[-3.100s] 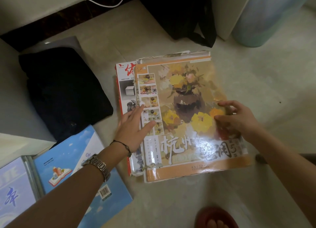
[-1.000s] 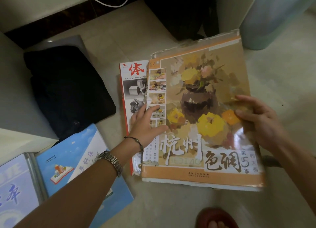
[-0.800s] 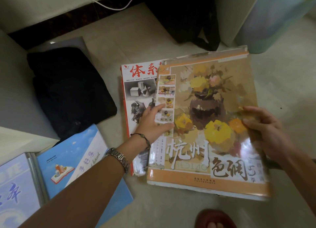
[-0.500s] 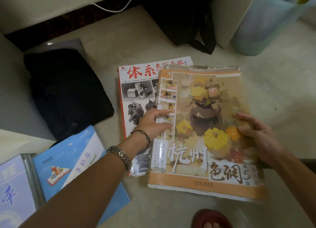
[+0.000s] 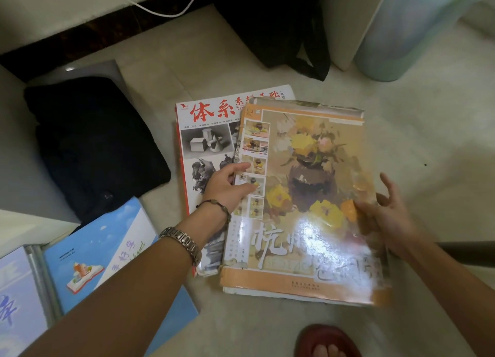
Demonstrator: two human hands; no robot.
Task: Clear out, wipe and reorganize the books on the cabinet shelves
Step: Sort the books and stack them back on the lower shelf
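Flower book (image 5: 308, 196) lies on floor, overlapping right part of sketch book (image 5: 206, 142). Left hand (image 5: 227, 186) pinches flower book's left edge; right hand (image 5: 385, 214) pressed at its right edge, fingers spread, nothing gripped. Glossy, torn cover judged slippery: stack may be skewed or cover ripped further if pulled one-sided.

A black cushion (image 5: 91, 142) is lying on the floor (image 5: 428, 142). A black bag (image 5: 281, 27), pale blue bin (image 5: 407, 32) and white cable (image 5: 171, 10) are sitting beyond it.
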